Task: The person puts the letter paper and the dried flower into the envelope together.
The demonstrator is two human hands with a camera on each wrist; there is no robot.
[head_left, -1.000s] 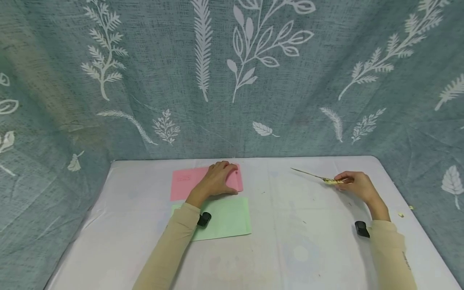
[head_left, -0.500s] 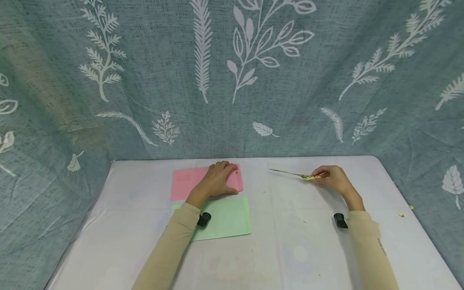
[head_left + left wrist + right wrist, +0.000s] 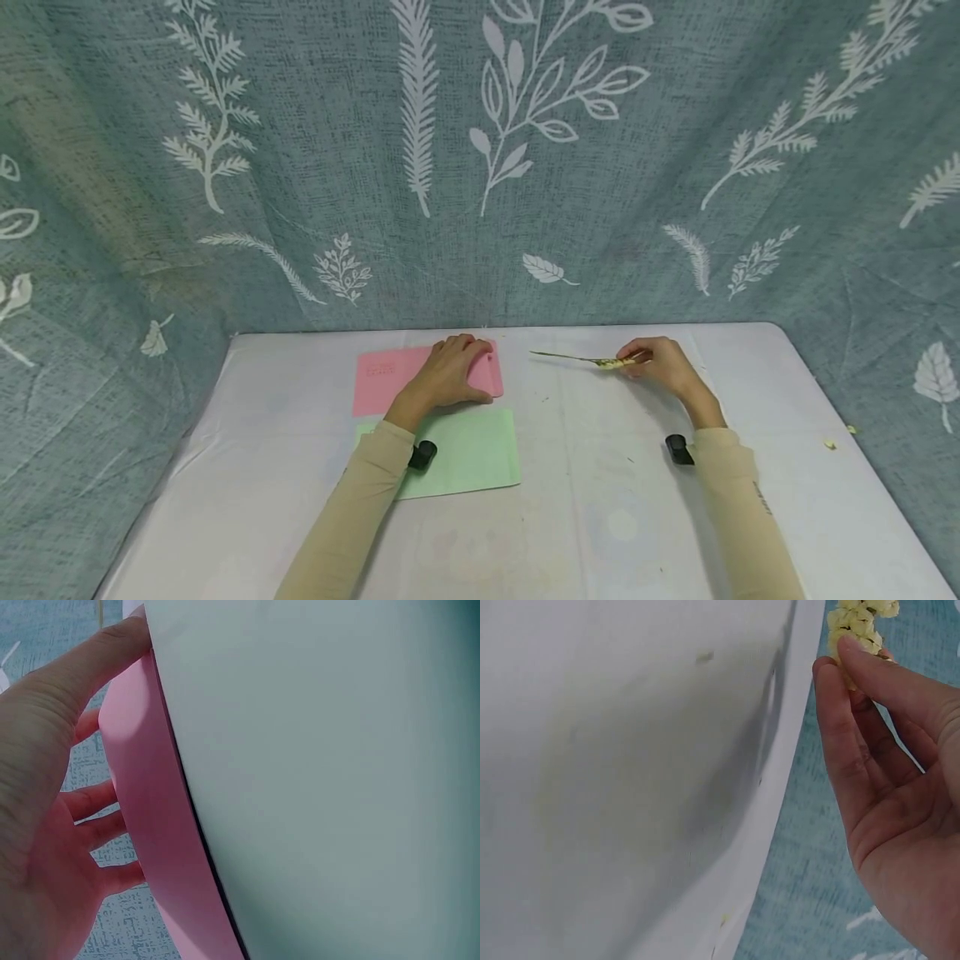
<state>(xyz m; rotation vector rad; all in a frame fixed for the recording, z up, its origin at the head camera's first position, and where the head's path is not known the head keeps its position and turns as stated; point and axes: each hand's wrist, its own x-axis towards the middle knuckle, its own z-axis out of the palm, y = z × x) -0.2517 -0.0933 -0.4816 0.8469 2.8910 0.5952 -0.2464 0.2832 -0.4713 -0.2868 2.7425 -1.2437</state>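
A pink envelope [image 3: 390,375] lies near the far edge of the table, above a pale green envelope [image 3: 465,454]. My left hand [image 3: 444,373] spans the pink one's right end with curved fingers, fingertips at its far edge and thumb at its near edge. In the left wrist view, the thumb and several fingers of the left hand [image 3: 52,772] touch the pink paper [image 3: 165,817]. To the right, my right hand [image 3: 660,365] pinches a sprig of small pale-yellow dried flowers [image 3: 611,363], its thin stem pointing left. The yellow blossoms [image 3: 855,626] show between thumb and fingertips.
The white-covered table [image 3: 600,533] has small dark specks on it. Yellow crumbs [image 3: 830,444] lie near its right edge. A blue-grey leaf-patterned cloth [image 3: 480,250] hangs along the back and sides.
My right hand has moved left with the dried flower sprig, bringing the stem's tip closer to the pink envelope. The left hand and both envelopes have stayed in place.
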